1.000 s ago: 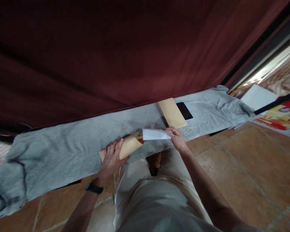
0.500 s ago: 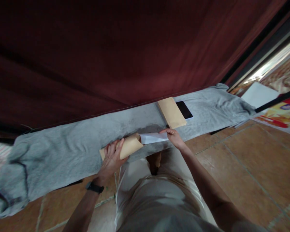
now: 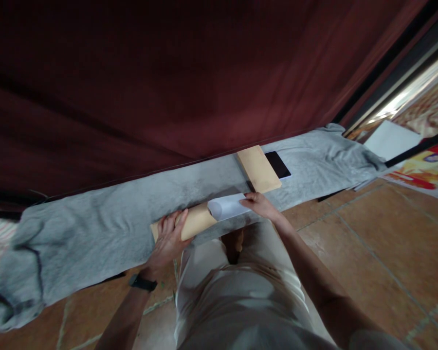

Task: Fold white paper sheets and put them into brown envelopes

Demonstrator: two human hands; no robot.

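My left hand (image 3: 170, 238) is wrapped over the closed end of a tan paper envelope (image 3: 199, 221), which lies on the grey cloth (image 3: 113, 209). The envelope's mouth gapes toward the right. A white sheet of paper (image 3: 228, 206) sits partly in that mouth, its visible part curved. My right hand (image 3: 259, 203) pinches the sheet's right end between thumb and fingers. How deep the sheet reaches inside is hidden. Just beyond my right hand lies a stack of tan envelopes (image 3: 260, 169), partly over or against a dark flat tablet-like thing (image 3: 277, 165).
The cloth covers a long narrow bench-like surface in front of my legs. A dark red curtain (image 3: 190, 87) hangs right behind it. Tiled floor (image 3: 336, 233) runs below. At the right are a white flat panel (image 3: 392, 140) and a colourful printed sheet (image 3: 430, 170).
My right hand has shifted slightly left and away from me with the sheet. The sheet now shows broader and more curved at the envelope's mouth. My left hand stays put.
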